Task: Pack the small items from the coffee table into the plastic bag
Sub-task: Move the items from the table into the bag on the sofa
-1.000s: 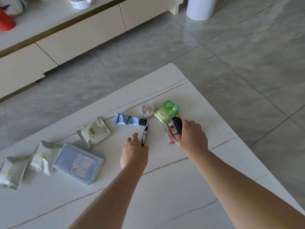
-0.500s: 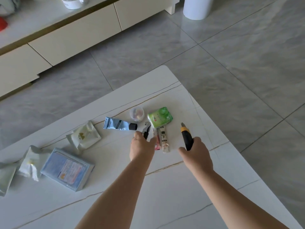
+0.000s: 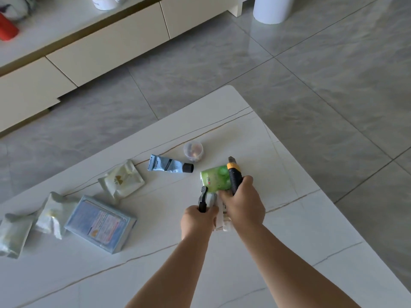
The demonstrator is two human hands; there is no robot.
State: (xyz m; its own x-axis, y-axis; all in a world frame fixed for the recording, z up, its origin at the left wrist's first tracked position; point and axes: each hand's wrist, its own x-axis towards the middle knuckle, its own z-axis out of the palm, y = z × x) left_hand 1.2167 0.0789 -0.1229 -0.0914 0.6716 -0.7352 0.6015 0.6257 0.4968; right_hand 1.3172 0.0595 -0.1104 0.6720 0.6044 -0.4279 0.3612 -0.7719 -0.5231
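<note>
**Small items: gathering step, no bag in view**

Small items lie on the coffee table [image 3: 289,230]. Left hand [image 3: 196,223] grips a black pen [image 3: 202,199]. Right hand [image 3: 244,203] grips the yellow-black utility knife [image 3: 234,174] and pinches at the green packet [image 3: 214,180].

Judgement: collecting; next, find the bag.

Count: tube [image 3: 169,166] 1, clear cup [image 3: 193,150] 1, white sachets 3, blue pack [image 3: 100,223] 1.

grey tiled floor [image 3: 311,74], cream drawer cabinet [image 3: 106,50] with a red thing [image 3: 6,30] on top, white bin [image 3: 274,8] beside it
</note>
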